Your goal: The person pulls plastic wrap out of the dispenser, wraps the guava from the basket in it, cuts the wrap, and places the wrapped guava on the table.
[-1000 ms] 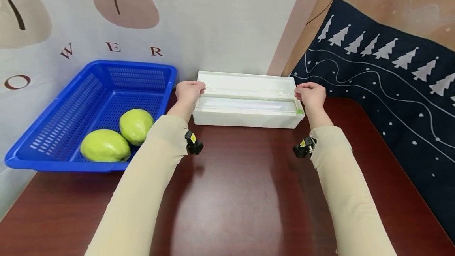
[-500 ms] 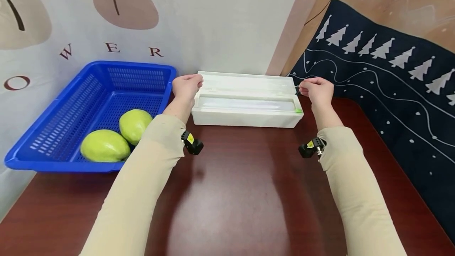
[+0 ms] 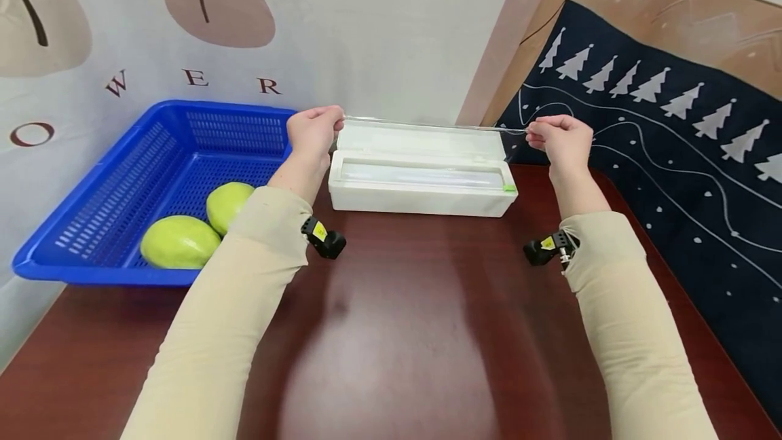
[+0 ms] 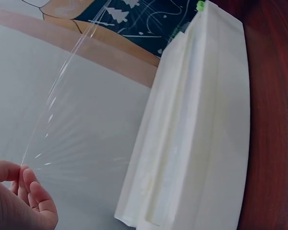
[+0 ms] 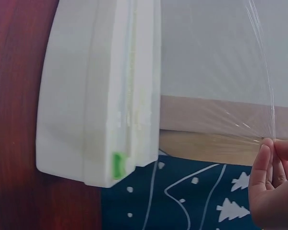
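A sheet of clear plastic wrap [image 4: 62,72] is stretched taut between both hands, above a long white wrap dispenser box [image 3: 421,199]. Its near edge forms a bright line from hand to hand. My left hand [image 3: 314,131] pinches one corner between thumb and forefinger, up and left of the box. At the other corner, my right hand [image 3: 562,141] pinches the film, up and right of the box. The dispenser's lid [image 3: 421,141] is raised at the back, and a roll shows in its long slot. A green tab [image 5: 118,165] sits at the box's right end.
A blue plastic basket [image 3: 104,277] stands at the left, holding two green mango-like fruits [image 3: 180,242]. The dispenser rests on a dark red-brown table [image 3: 397,331], close to the pale wall cloth [image 3: 379,32]. A navy cloth with white trees [image 3: 660,155] hangs at the right.
Both hands have risen and moved apart from the box's ends, drawing the plastic wrap up out of the dispenser. The box has stayed in place.
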`<state>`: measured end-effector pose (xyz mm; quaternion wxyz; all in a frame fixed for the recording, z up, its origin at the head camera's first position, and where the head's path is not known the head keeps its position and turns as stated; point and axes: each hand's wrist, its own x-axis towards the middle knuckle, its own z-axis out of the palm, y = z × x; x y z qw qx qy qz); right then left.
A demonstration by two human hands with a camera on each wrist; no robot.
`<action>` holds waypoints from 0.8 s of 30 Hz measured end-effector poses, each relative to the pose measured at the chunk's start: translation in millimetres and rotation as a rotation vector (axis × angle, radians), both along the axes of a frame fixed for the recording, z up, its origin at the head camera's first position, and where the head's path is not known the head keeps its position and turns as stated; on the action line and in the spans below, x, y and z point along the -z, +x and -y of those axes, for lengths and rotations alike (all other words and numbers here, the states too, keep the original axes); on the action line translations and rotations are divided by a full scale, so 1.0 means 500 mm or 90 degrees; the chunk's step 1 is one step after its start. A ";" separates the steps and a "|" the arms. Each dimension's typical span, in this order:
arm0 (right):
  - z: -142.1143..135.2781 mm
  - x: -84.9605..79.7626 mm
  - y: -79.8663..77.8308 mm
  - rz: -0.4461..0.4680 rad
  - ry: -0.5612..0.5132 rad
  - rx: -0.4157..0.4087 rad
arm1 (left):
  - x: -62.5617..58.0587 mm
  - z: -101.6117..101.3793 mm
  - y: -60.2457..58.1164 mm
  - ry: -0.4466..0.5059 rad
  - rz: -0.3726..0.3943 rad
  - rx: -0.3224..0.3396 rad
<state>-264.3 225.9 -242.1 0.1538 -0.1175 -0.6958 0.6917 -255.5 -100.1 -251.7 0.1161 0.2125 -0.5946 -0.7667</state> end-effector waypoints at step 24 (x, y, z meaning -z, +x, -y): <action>0.003 -0.122 0.063 -0.107 -0.075 -0.028 | -0.116 0.020 0.068 0.050 -0.074 0.028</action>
